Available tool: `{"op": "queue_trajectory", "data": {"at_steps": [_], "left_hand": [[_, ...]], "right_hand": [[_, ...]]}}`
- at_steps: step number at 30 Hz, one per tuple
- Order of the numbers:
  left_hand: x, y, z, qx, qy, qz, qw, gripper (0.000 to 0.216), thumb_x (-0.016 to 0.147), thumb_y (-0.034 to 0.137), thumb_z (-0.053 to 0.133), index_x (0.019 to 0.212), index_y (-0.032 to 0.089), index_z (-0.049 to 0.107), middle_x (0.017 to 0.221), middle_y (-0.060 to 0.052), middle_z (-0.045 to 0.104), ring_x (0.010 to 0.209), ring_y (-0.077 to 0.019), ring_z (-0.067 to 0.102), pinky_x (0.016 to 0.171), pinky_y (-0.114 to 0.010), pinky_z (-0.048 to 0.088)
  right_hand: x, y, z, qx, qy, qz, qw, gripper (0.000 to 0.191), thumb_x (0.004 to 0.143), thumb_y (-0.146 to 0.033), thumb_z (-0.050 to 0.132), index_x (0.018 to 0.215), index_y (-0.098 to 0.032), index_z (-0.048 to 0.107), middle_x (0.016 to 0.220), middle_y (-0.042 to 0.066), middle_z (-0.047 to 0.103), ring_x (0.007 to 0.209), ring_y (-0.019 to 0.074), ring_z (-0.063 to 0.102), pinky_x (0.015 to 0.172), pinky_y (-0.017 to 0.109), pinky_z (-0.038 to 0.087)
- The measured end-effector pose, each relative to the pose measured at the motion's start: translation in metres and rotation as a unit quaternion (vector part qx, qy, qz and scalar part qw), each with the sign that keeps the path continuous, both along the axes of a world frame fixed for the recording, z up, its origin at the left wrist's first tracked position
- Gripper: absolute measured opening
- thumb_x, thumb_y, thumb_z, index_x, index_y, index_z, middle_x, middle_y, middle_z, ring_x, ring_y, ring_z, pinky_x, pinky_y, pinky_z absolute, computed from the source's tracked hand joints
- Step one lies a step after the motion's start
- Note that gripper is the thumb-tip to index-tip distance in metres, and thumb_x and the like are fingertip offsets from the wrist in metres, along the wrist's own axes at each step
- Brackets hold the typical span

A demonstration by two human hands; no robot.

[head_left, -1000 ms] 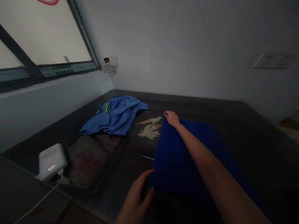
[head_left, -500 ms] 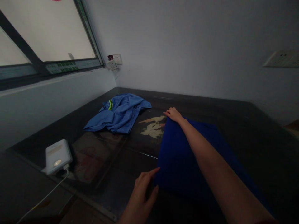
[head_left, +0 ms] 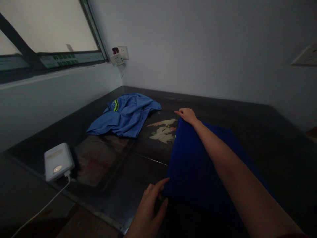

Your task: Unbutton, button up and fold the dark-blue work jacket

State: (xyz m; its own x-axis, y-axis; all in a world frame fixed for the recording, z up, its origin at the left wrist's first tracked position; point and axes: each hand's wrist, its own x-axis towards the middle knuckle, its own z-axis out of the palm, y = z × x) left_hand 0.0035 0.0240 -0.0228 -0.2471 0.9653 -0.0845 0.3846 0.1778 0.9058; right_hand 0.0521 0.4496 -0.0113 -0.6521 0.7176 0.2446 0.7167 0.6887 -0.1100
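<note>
A dark blue cloth (head_left: pixel 198 168), probably a garment, lies partly folded on a dark tabletop (head_left: pixel 119 175). At its far left corner, my right hand (head_left: pixel 187 115) is closed on the fabric and lifts the edge slightly. A small lime-green spot shows under that edge. My left hand (head_left: pixel 151 206) is at the near left corner, its index finger on the cloth and the thumb below, with the corner between them. My right forearm reaches across the cloth and hides part of it.
Left of the cloth lies a crumpled lighter blue garment (head_left: pixel 128 114) with a lime stripe. A white power bank (head_left: pixel 58 160) with a white cable sits near the table's left edge. Walls with sockets (head_left: pixel 123 52) and a window stand behind and to the left.
My right hand has lifted the far corner slightly up and to the right, uncovering the lime-green spot. My left hand stays at the near corner. The camera view has shifted a little.
</note>
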Motion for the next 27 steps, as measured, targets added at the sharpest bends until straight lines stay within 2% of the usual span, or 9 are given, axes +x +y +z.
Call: {"op": "queue_trajectory", "data": {"at_steps": [6,10,15,17,19,21,24,27], "left_hand": [[-0.004,-0.001,0.002,-0.031,-0.023,-0.024,0.999,0.039,0.087,0.021,0.045,0.126,0.024,0.05,0.094,-0.006,0.06,0.088,-0.0194,0.055,0.083,-0.034,0.042],[-0.004,0.0,-0.001,-0.028,-0.049,-0.017,0.998,0.035,0.088,0.022,0.045,0.123,0.02,0.049,0.096,-0.007,0.061,0.086,-0.0185,0.055,0.08,-0.032,0.042],[-0.002,-0.003,-0.004,-0.022,-0.041,-0.012,0.999,0.032,0.088,0.022,0.046,0.119,0.02,0.051,0.094,-0.006,0.062,0.091,-0.0195,0.057,0.084,-0.033,0.043],[-0.004,-0.008,-0.001,-0.023,-0.043,-0.022,0.999,0.034,0.087,0.021,0.047,0.121,0.021,0.05,0.098,-0.007,0.062,0.097,-0.0201,0.057,0.087,-0.033,0.043],[-0.007,-0.013,0.003,-0.02,-0.04,-0.032,0.999,0.035,0.088,0.022,0.046,0.123,0.021,0.049,0.098,-0.007,0.063,0.095,-0.0193,0.059,0.084,-0.032,0.046],[-0.011,-0.014,0.009,0.004,-0.005,-0.023,1.0,0.032,0.089,0.022,0.044,0.121,0.021,0.051,0.104,-0.008,0.062,0.094,-0.0191,0.06,0.083,-0.031,0.048],[-0.013,-0.005,0.023,0.077,0.102,-0.004,0.992,0.027,0.09,0.019,0.043,0.112,0.021,0.058,0.119,-0.01,0.057,0.107,-0.0216,0.055,0.091,-0.035,0.045],[-0.007,0.02,0.041,0.141,0.186,-0.077,0.969,0.029,0.09,0.015,0.041,0.111,0.022,0.059,0.119,-0.009,0.059,0.112,-0.0213,0.052,0.097,-0.037,0.042]], "right_hand": [[-0.012,-0.012,-0.017,0.013,-0.032,-0.037,0.999,0.054,0.092,-0.059,0.034,0.085,-0.02,0.071,0.087,0.011,0.071,0.08,0.0228,0.063,0.065,0.029,0.037],[-0.015,-0.014,-0.025,0.022,-0.047,-0.042,0.998,0.053,0.093,-0.055,0.033,0.09,-0.02,0.072,0.092,0.013,0.071,0.084,0.0233,0.064,0.068,0.029,0.039],[-0.015,-0.017,-0.027,0.042,-0.045,-0.044,0.997,0.051,0.095,-0.051,0.03,0.097,-0.018,0.069,0.093,0.014,0.071,0.088,0.025,0.063,0.073,0.032,0.039],[-0.014,-0.021,-0.025,0.054,-0.035,-0.039,0.997,0.049,0.097,-0.047,0.029,0.101,-0.016,0.067,0.097,0.015,0.07,0.094,0.0261,0.061,0.077,0.033,0.038],[-0.014,-0.026,-0.022,0.067,-0.02,-0.032,0.997,0.047,0.098,-0.043,0.027,0.105,-0.014,0.064,0.104,0.017,0.067,0.101,0.0273,0.057,0.081,0.035,0.036],[-0.014,-0.032,-0.016,0.077,-0.006,-0.026,0.997,0.047,0.098,-0.041,0.026,0.107,-0.013,0.062,0.11,0.018,0.064,0.107,0.0284,0.052,0.085,0.037,0.035],[-0.012,-0.042,-0.004,0.084,0.016,-0.027,0.996,0.047,0.099,-0.04,0.024,0.11,-0.013,0.06,0.114,0.018,0.061,0.112,0.0294,0.047,0.089,0.04,0.033],[-0.006,-0.052,0.005,0.079,0.032,-0.04,0.996,0.047,0.099,-0.039,0.022,0.113,-0.014,0.059,0.118,0.018,0.058,0.113,0.0297,0.045,0.089,0.04,0.035]]}}
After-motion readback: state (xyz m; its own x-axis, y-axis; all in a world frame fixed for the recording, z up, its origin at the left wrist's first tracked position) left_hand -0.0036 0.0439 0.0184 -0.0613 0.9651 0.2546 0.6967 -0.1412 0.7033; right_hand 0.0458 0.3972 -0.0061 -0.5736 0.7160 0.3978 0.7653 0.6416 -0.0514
